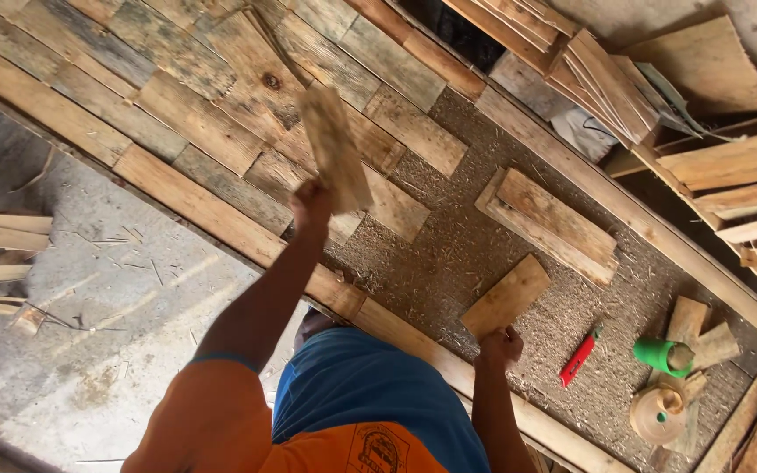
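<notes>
Orange shirt and blue trousers fill the bottom centre. We grip a raised plank in our left hand, mid-frame, long axis running up-left to down-right. Our right hand, lower right, closes on a shorter board lying on the sawdust bed, angled up-right. Red marker sits just right.
</notes>
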